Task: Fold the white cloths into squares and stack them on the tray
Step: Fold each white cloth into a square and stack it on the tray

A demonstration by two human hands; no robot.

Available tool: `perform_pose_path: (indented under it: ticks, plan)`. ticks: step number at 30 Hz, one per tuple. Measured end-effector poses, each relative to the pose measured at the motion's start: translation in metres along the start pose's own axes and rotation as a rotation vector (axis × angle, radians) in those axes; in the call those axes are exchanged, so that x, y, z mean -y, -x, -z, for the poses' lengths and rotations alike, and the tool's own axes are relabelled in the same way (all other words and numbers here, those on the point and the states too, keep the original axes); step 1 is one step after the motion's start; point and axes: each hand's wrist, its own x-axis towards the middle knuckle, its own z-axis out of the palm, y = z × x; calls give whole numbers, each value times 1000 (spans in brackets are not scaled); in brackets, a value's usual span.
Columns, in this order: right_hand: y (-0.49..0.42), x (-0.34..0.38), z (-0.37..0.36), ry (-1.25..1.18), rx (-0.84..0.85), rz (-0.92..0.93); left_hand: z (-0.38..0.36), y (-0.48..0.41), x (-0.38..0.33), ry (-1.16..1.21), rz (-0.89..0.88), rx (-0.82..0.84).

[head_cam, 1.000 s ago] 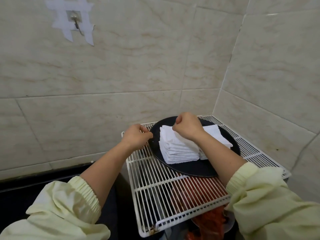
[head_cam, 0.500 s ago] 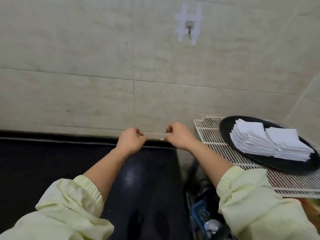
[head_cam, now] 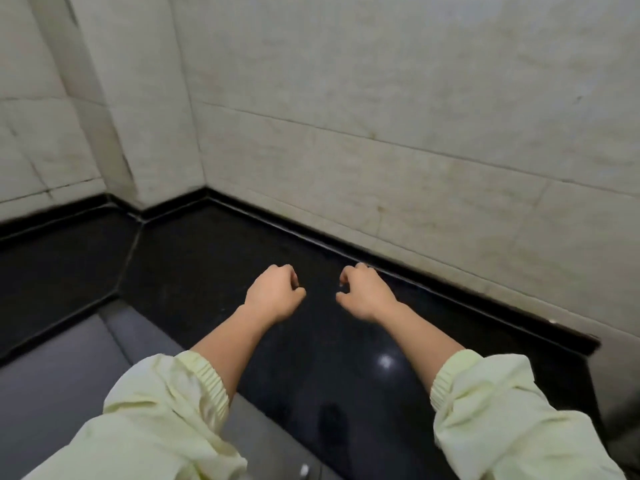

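Black polished desk (head_cam: 194, 258) spreads below, beige tiled wall (head_cam: 415, 116) close behind. The left hand (head_cam: 273, 294) and right hand (head_cam: 367, 294) hover apart above it, each grip curled closed, empty.

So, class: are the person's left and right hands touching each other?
Apart. The head view shows black counter between the left hand and right hand.

I record two hands, left hand (head_cam: 273, 294) and right hand (head_cam: 365, 296), two pale yellow sleeves, left sleeve (head_cam: 166, 414) and right sleeve (head_cam: 502, 410), and one black counter (head_cam: 207, 258).
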Motion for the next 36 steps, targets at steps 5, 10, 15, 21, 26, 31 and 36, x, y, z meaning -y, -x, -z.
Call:
perform_pose_path:
  ticks: [5, 10, 15, 21, 26, 31, 36]
  plan:
    - [-56, 117, -44, 75, 63, 221, 54, 8, 116, -71, 203, -136]
    - [-97, 226, -83, 85, 96, 417, 103, 14, 210, -115, 377, -226]
    - [-146, 342, -123, 123, 127, 610, 155, 8, 308, -132, 553, -315]
    - [-189, 462, -179, 210, 188, 780, 193, -2, 419, -170, 750, -346]
    - [-210, 563, -217, 225, 229, 902, 228, 9, 499, -182, 909, -420]
    - [-210, 653, -251, 213, 285, 1016, 260, 36, 570, -211, 1008, -449]
    - [-196, 748, -296, 213, 338, 1107, 291, 76, 654, -201, 1114, -467]
